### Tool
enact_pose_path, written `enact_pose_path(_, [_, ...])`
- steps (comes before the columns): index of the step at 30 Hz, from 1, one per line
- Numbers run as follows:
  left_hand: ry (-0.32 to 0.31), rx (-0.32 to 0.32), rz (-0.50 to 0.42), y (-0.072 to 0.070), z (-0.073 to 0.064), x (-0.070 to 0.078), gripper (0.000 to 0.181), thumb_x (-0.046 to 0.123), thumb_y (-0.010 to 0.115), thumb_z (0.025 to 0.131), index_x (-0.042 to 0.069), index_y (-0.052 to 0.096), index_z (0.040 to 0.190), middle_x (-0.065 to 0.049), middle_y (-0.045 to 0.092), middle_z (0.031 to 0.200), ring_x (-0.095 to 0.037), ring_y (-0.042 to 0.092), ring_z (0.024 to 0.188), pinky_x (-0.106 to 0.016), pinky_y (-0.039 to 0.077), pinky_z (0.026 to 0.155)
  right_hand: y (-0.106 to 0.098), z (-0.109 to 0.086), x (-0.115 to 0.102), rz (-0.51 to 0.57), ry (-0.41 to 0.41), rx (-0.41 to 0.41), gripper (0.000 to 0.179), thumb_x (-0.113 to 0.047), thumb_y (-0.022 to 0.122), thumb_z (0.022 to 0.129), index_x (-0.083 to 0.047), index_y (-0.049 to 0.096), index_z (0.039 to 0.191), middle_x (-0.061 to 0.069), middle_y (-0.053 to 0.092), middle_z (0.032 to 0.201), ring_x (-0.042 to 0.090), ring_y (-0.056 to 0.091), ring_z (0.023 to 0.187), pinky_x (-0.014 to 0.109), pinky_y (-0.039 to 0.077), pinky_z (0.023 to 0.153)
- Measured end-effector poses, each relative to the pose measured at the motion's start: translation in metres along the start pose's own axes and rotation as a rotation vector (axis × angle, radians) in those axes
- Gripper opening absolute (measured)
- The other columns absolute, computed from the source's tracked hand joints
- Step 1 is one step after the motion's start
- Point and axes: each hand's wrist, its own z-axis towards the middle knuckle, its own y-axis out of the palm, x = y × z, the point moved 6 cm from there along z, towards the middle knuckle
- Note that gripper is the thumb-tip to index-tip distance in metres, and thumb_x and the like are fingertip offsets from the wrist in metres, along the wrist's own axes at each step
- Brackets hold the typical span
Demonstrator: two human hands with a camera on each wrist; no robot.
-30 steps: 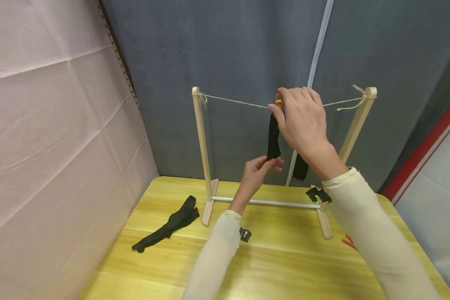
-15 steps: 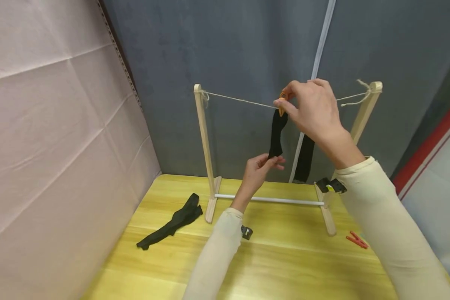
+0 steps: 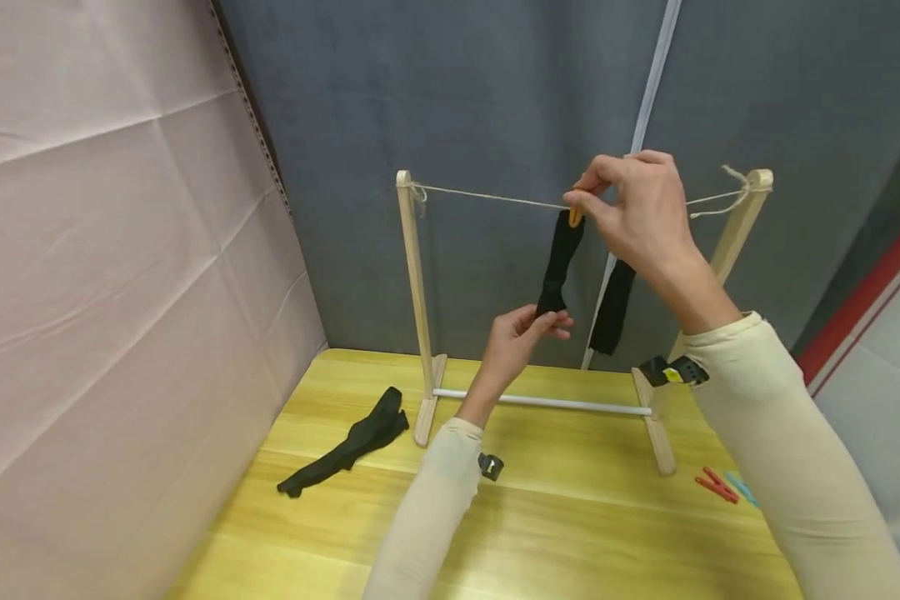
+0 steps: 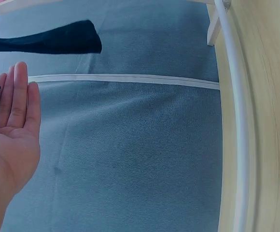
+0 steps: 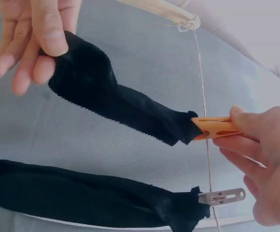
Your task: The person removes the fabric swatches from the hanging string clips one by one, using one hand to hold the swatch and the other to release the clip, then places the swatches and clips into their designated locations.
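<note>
My right hand (image 3: 637, 208) pinches an orange clothespin (image 5: 217, 126) between thumb and fingers. The clothespin's tip sits over the twine (image 3: 487, 197) and the upper end of a black sock (image 3: 564, 258). Below, my left hand (image 3: 512, 346) pinches the sock's lower end between thumb and forefinger, its other fingers extended. The sock slants down from the twine to that hand. To its right, a second black sock (image 5: 72, 193) hangs from the same twine under a silver-grey clothespin (image 5: 222, 196); in the head view my right hand hides its top.
A wooden rack with a left post (image 3: 416, 283) and a white lower bar (image 3: 547, 402) carries the twine. Another black sock (image 3: 356, 442) lies on the table (image 3: 570, 533) at left. A red clothespin (image 3: 716, 485) and a blue one (image 3: 741, 488) lie near my right sleeve.
My right hand has shifted slightly right and turned, pinching the orange clothespin more by its end. The sock's top has moved right, so it slants more. The left hand stays nearly still.
</note>
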Motion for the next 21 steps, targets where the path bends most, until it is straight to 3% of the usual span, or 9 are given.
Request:
enact_pose_path(6, [0.004, 0.003, 0.0, 0.0, 0.0, 0.001, 0.031, 0.033, 0.063, 0.107, 0.008, 0.077, 0.119, -0.013, 0.08, 0.117, -0.016, 0.079, 0.108, -0.03, 0.053, 0.114, -0.003, 0.001, 0.003, 0.012, -0.01, 0.058, 0.022, -0.026, 0.078, 0.098, -0.004, 0.079, 0.095, 0.015, 0.082, 0.103, 0.034, 0.068, 0.078, 0.044, 0.038, 0.118])
enact_pose_path(12, [-0.009, -0.005, 0.031, 0.0, -0.002, 0.001, 0.03, 0.036, 0.062, 0.107, 0.013, 0.077, 0.12, -0.007, 0.081, 0.119, -0.014, 0.076, 0.116, -0.03, 0.054, 0.112, -0.009, 0.002, 0.008, 0.067, 0.016, 0.133, 0.022, -0.021, 0.079, 0.097, 0.002, 0.077, 0.096, 0.018, 0.082, 0.106, 0.034, 0.077, 0.112, 0.029, 0.03, 0.131])
enact_pose_path(16, [-0.025, 0.0, 0.071, -0.002, -0.005, -0.001, 0.031, 0.04, 0.061, 0.108, 0.017, 0.077, 0.12, -0.002, 0.08, 0.121, -0.01, 0.073, 0.119, -0.028, 0.056, 0.109, -0.012, 0.001, 0.007, 0.088, 0.001, 0.161, 0.023, -0.019, 0.079, 0.096, 0.003, 0.076, 0.095, 0.02, 0.081, 0.102, 0.034, 0.076, 0.116, 0.026, 0.025, 0.132])
enact_pose_path(21, [-0.012, 0.027, 0.083, -0.008, -0.007, 0.0, 0.03, 0.038, 0.06, 0.108, 0.016, 0.077, 0.12, -0.004, 0.08, 0.121, -0.011, 0.073, 0.121, -0.029, 0.053, 0.114, -0.016, -0.002, 0.003, 0.096, -0.045, 0.189, 0.023, -0.019, 0.08, 0.095, 0.004, 0.076, 0.094, 0.02, 0.081, 0.101, 0.034, 0.077, 0.114, 0.026, 0.026, 0.132])
